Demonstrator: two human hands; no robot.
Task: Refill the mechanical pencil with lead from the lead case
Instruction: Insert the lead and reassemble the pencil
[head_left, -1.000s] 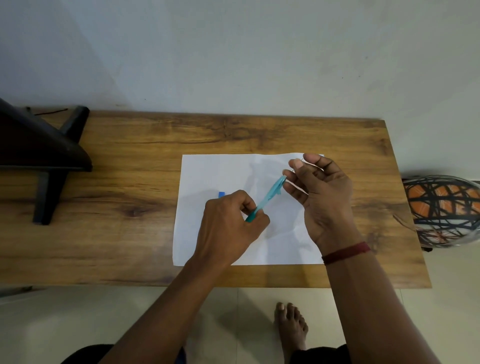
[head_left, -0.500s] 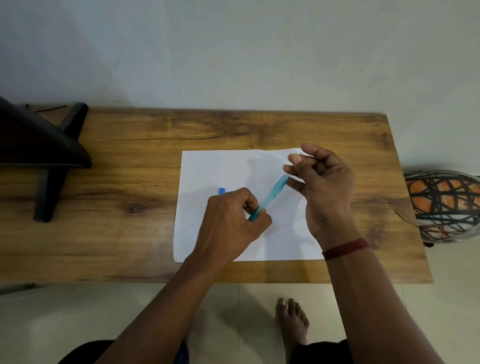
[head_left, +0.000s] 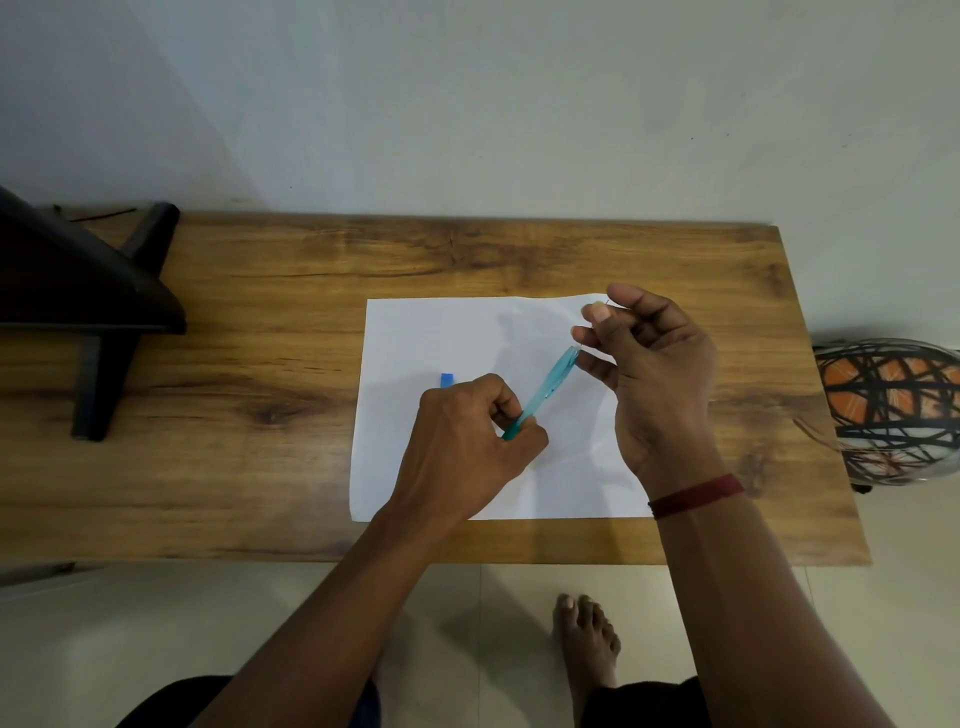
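Head view. The pencil (head_left: 545, 395) is gripped at its near end by the left hand (head_left: 467, 447); a faint lead (head_left: 606, 301) is pinched at its far end by the right hand (head_left: 649, 374). Insertion is judged in hand; exact alignment is needed. The case (head_left: 447, 379) lies left, on paper (head_left: 415, 332).

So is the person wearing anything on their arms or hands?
Almost nothing. The left hand and right hand have no gloves, and both forearms are bare with no sleeves showing. The only thing worn is a thin dark red band around the right wrist.
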